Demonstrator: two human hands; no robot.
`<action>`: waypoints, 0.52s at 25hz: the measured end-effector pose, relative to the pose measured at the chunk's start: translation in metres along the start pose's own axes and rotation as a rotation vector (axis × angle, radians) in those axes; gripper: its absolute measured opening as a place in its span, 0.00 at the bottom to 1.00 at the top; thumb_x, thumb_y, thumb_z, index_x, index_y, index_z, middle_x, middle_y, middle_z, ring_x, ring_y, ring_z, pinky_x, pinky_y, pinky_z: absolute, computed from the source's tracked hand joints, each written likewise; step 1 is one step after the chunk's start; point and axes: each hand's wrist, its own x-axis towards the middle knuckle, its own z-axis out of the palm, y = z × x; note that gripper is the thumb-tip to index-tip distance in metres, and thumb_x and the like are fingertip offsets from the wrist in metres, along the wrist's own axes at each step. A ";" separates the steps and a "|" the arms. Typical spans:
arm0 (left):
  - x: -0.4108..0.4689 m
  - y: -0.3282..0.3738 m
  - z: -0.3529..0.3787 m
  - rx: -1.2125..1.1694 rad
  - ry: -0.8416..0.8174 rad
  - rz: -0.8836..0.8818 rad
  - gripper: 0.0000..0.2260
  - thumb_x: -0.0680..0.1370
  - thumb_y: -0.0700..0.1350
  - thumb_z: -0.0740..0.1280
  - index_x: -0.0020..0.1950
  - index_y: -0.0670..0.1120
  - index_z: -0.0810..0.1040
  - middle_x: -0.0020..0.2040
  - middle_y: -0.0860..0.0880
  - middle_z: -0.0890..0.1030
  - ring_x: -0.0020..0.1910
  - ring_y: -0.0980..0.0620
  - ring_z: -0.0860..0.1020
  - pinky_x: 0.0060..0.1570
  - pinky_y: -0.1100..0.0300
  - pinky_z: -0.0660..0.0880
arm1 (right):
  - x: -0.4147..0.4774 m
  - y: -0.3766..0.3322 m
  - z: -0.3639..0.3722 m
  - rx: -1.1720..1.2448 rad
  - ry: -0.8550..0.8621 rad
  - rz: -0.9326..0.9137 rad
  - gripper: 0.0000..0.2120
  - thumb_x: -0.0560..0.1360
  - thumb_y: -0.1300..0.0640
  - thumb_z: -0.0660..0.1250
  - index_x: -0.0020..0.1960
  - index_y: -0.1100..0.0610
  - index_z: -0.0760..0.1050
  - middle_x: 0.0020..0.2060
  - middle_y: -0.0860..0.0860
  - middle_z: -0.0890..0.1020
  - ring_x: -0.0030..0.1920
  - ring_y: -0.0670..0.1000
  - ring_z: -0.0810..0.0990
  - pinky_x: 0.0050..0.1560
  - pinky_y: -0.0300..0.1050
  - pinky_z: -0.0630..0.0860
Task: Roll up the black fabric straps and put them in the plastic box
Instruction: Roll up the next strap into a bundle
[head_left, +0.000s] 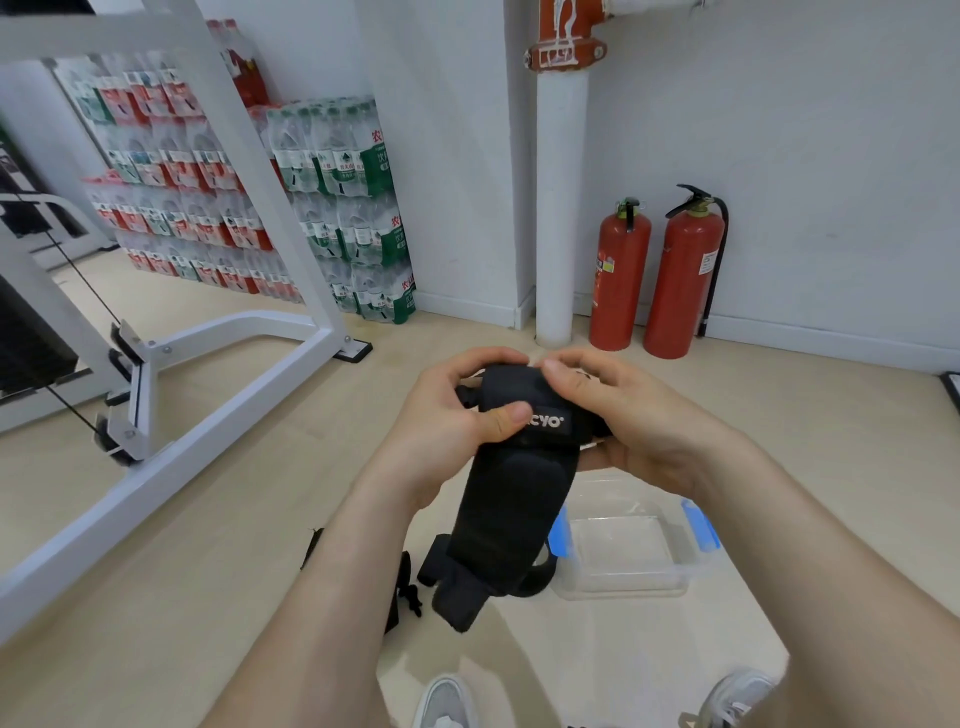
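Note:
A black padded fabric strap (506, 499) with white lettering hangs in front of me, its top end partly curled over. My left hand (457, 415) grips that top end from the left, thumb pressed on the lettering. My right hand (623, 415) holds it from the right, fingers curled over the rolled edge. On the floor below stands a clear plastic box (631, 545) with blue side clips, open and with nothing visible inside. More black straps (405, 587) lie on the floor left of the box, partly hidden by my left forearm.
A white metal gym frame (218, 395) with cables crosses the floor at left. Stacked packs of water bottles (343, 208) stand against the back wall. Two red fire extinguishers (654, 275) stand beside a white pipe (558, 208). My shoes (447, 701) show at the bottom.

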 end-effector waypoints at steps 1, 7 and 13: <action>-0.001 0.000 0.002 0.021 0.008 0.012 0.18 0.72 0.35 0.74 0.57 0.52 0.81 0.50 0.44 0.81 0.51 0.40 0.81 0.47 0.48 0.82 | 0.002 0.000 0.000 0.001 -0.005 0.016 0.27 0.66 0.44 0.73 0.62 0.54 0.77 0.53 0.56 0.84 0.52 0.56 0.85 0.49 0.55 0.83; 0.004 -0.007 0.014 -0.179 0.050 -0.215 0.28 0.66 0.53 0.75 0.64 0.47 0.75 0.54 0.44 0.85 0.52 0.45 0.84 0.53 0.47 0.80 | 0.010 0.005 0.002 0.152 0.174 -0.129 0.24 0.65 0.52 0.75 0.61 0.56 0.79 0.52 0.55 0.85 0.53 0.55 0.85 0.47 0.50 0.82; 0.005 -0.015 0.024 -0.164 0.056 -0.255 0.09 0.78 0.43 0.69 0.55 0.40 0.82 0.48 0.42 0.86 0.47 0.45 0.84 0.47 0.53 0.79 | 0.009 0.006 0.004 -0.041 0.340 -0.339 0.18 0.73 0.63 0.74 0.60 0.50 0.77 0.52 0.49 0.82 0.50 0.49 0.83 0.43 0.45 0.82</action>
